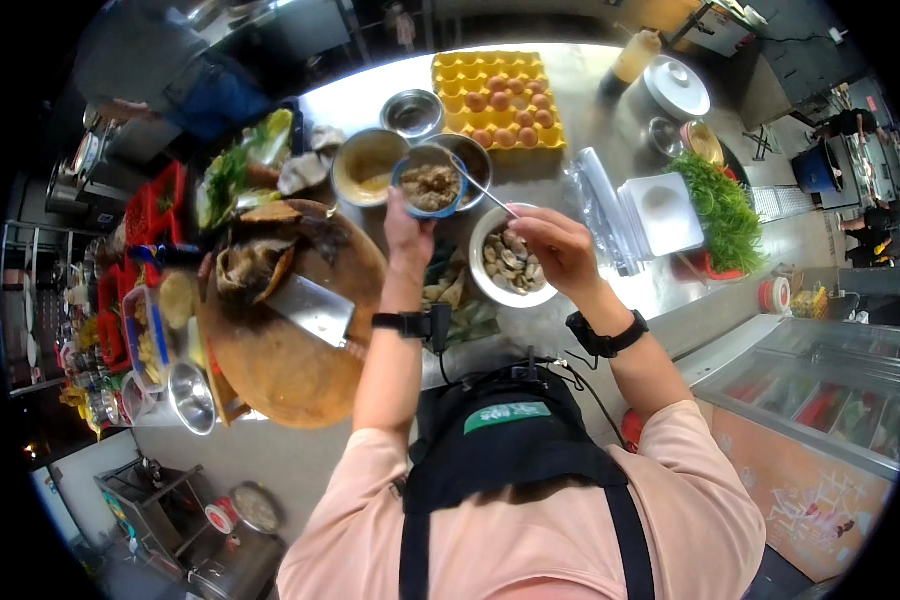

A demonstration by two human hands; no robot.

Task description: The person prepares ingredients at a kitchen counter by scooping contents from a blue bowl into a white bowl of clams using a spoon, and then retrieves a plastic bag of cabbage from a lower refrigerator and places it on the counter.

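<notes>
My left hand (410,236) grips a blue-rimmed bowl of brownish minced food (429,187), raised over the steel worktop. A thin metal utensil (487,191) is pinched in my right hand (555,244); its far end reaches into or over that bowl. Beneath my right hand sits a white bowl of clams (510,262). Just left of the held bowl is a metal bowl with yellowish liquid (366,171), and partly behind it a steel bowl (481,161). Another steel bowl (412,114) stands farther back.
To the left lies a round wooden chopping board (292,382) with a cleaver (319,307) on it. A yellow egg tray (457,67) stands at the back. White trays (671,214), leafy greens (720,214) and a squeeze bottle (631,61) are at the right. Another person (150,82) stands across the worktop.
</notes>
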